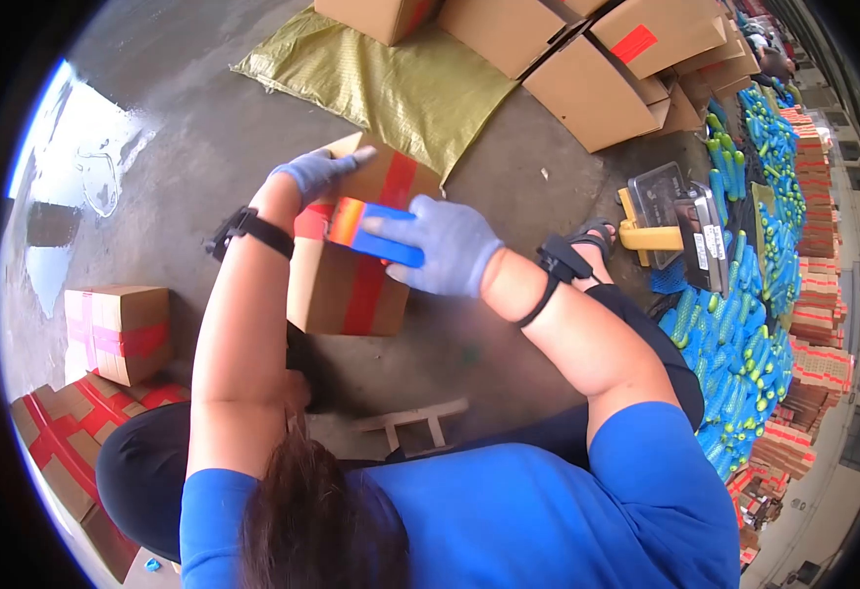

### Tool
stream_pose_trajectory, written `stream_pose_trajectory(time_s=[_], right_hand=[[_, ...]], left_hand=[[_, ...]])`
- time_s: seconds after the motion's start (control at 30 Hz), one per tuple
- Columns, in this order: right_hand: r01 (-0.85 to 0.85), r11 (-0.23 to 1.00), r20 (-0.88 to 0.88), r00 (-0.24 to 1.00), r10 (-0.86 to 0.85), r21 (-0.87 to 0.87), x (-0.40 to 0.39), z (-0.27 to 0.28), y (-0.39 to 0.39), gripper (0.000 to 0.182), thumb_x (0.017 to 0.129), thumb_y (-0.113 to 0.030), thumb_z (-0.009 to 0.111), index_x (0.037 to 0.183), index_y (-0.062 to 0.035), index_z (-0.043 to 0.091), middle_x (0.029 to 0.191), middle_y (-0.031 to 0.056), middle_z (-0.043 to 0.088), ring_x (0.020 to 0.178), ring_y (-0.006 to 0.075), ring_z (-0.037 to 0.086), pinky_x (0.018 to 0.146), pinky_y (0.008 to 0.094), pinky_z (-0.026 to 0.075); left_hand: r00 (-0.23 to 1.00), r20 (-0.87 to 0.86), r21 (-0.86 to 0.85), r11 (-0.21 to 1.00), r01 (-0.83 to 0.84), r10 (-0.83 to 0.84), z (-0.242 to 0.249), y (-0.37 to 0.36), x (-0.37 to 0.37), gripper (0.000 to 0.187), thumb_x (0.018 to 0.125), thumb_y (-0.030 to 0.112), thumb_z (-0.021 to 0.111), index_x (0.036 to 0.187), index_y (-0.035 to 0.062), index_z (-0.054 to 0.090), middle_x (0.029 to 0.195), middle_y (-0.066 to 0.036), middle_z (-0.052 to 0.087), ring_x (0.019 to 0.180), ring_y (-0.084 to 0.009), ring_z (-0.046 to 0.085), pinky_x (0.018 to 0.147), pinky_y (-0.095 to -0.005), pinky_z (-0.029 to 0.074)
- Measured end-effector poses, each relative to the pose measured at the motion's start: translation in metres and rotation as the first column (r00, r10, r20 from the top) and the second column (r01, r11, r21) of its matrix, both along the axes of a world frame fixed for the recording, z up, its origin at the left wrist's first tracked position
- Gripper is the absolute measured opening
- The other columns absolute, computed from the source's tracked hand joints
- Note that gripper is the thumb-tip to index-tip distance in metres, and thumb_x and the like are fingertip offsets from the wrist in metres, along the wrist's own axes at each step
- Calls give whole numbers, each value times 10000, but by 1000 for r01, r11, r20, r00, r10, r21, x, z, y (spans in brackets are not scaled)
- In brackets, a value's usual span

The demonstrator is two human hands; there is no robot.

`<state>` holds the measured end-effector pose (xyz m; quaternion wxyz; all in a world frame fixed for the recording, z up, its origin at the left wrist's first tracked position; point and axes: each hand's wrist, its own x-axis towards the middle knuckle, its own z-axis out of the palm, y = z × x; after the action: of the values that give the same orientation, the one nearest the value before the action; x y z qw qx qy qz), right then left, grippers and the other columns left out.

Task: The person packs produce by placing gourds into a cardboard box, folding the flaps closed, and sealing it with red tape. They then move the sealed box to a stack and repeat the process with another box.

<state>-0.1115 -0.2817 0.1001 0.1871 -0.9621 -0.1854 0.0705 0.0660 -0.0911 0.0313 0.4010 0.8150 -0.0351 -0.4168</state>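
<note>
A cardboard box (327, 294) with red tape bands stands on the floor in front of me. My left hand (320, 175), in a grey-blue glove, lies at the box's far upper corner with its fingers stretched across it. In a matching glove, my right hand (445, 245) is closed around a blue tape dispenser (391, 240) with an orange end. That orange end is right over the box's side, beside a strip of red tape (310, 222). The fingers' undersides are hidden.
Another taped box (121, 334) sits at the left, above more taped cartons (67, 432). A yellow-green woven sheet (381, 83) lies ahead, with cardboard boxes (587, 88) beyond. On the right are a clear-lidded container (656, 201), a yellow stool (651, 239) and blue-netted green produce (734, 344).
</note>
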Motion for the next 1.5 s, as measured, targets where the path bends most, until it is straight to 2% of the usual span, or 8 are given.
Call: stream_pose_trajectory(time_s=[0.07,0.13,0.4,0.57,0.63,0.8,1.33,1.5], right_hand=[[-32,998,-59,998,29,-56,15,12,16,567,807,-436,751,1352,-349,618,933,165,591,805,368,639,734,480,541],[-78,996,-73,994,80,32,23,12,14,586,805,-418,759,1367,-352,606,950,174,590,823,374,644,753,482,543],[-67,995,-203,978,51,-74,-33,-77,-49,565,786,-337,764,1333,-300,626,944,161,591,794,356,612,722,459,523],[-19,982,180,984,-16,188,-4,-106,-25,521,754,-240,783,1256,-282,651,886,139,599,733,348,608,654,451,523],[-27,975,232,972,-27,222,13,-94,-6,574,751,-245,792,1297,-320,630,872,123,609,717,345,624,634,432,537],[-49,983,20,999,46,176,72,-51,54,588,789,-339,768,1356,-348,612,934,162,603,821,371,641,746,464,553],[-70,982,-367,930,-1,-178,68,-107,48,485,854,-378,655,1337,-374,616,1006,169,661,896,367,689,829,469,560],[-244,957,-712,699,61,-159,96,-110,86,603,827,-415,685,1396,-233,606,1150,134,733,1079,336,688,946,429,537]], left_hand=[[973,43,209,954,215,-228,2,8,7,838,808,647,750,1339,17,598,1202,-140,708,1041,-249,686,979,-378,513],[994,-56,-109,990,89,-96,-56,29,26,844,801,623,777,1358,21,580,1198,-140,713,1054,-250,687,982,-370,507],[984,-87,-40,987,-159,155,-27,64,18,609,948,502,687,1367,64,622,1163,-116,736,1050,-227,691,983,-370,508],[951,265,125,972,-200,162,-74,80,42,636,991,552,573,1439,100,556,1276,-161,694,1210,-309,646,1031,-412,485],[815,561,157,948,-278,146,-56,83,41,894,904,674,615,1551,101,384,1475,-197,542,1372,-344,516,1113,-422,430],[934,323,578,813,-67,-152,14,53,46,1346,620,755,818,1563,-15,243,1582,-243,370,1467,-375,379,1179,-432,372],[948,53,-69,948,-311,315,-30,128,67,1130,731,390,897,1627,198,234,1462,-184,540,1276,-336,553,1037,-457,476],[943,251,-52,976,-209,216,-74,141,80,1119,820,793,566,1628,110,202,1615,-233,341,1479,-400,355,1219,-428,278]])
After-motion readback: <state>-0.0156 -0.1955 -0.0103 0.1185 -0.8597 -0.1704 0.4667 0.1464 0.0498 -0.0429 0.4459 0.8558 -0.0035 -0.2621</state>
